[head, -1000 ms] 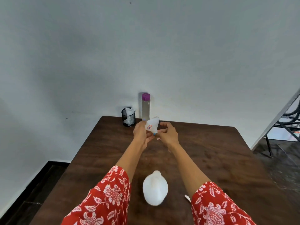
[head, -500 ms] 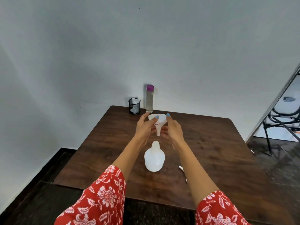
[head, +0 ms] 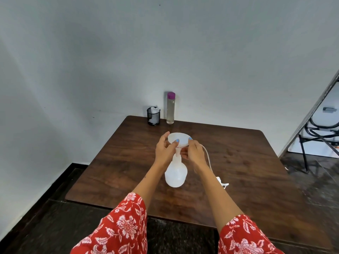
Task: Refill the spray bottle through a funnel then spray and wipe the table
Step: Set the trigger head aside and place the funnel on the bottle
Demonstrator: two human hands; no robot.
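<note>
A white spray bottle (head: 175, 173) without its head stands in the middle of the dark wooden table (head: 238, 162). A white funnel (head: 178, 138) sits upright with its stem in the bottle's neck. My left hand (head: 164, 150) holds the funnel's left rim and my right hand (head: 194, 153) holds its right rim and stem. The spray head with its tube (head: 221, 181) lies on the table to the right of the bottle, partly hidden by my right forearm. At the back stands a tall clear bottle with a purple cap (head: 170, 108).
A black mesh cup with white cloth or tissue (head: 153, 116) stands at the table's back edge, left of the tall bottle. Grey wall runs behind. A black metal chair frame (head: 319, 136) stands at the far right on the dark floor.
Both hands brought the funnel from the back of the table toward me, turned it upright and lowered its stem into the bottle's neck. The camera view drew back.
</note>
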